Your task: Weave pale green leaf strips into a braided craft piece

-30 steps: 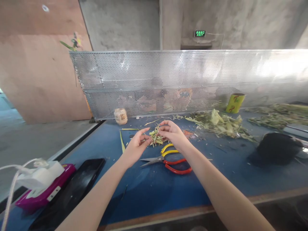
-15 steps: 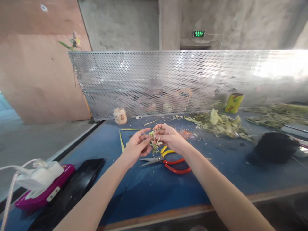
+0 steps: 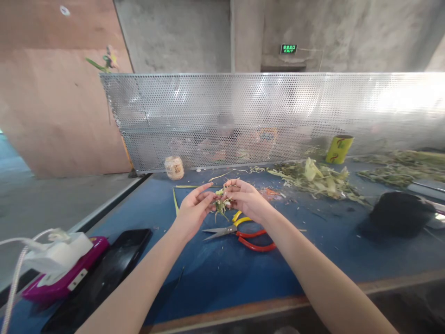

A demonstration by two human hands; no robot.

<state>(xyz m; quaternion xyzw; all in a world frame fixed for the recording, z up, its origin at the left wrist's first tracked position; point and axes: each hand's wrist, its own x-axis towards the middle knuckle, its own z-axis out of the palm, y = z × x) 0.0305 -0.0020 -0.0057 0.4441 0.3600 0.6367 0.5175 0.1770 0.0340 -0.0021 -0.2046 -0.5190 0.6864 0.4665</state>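
Observation:
Both of my hands meet above the blue table (image 3: pixel 215 273), a little above its surface. My left hand (image 3: pixel 193 209) and my right hand (image 3: pixel 247 198) pinch a small clump of green and pale leaf strips (image 3: pixel 221 204) between their fingertips. Loose ends of the strips hang down from the clump. Just below the hands lie scissors with yellow handles (image 3: pixel 229 224) and a tool with red handles (image 3: pixel 255 241), neither touched.
A black phone (image 3: pixel 114 264) and a magenta box with a white charger (image 3: pixel 60 269) lie at the near left. A heap of leaf scraps (image 3: pixel 320 178), a yellow cup (image 3: pixel 339 148), a twine roll (image 3: pixel 174 167) and a black object (image 3: pixel 399 213) stand around. A perforated metal screen (image 3: pixel 278 116) closes the back.
The hands have come together and lifted the clump off the table; the left hand's fingers have closed onto it.

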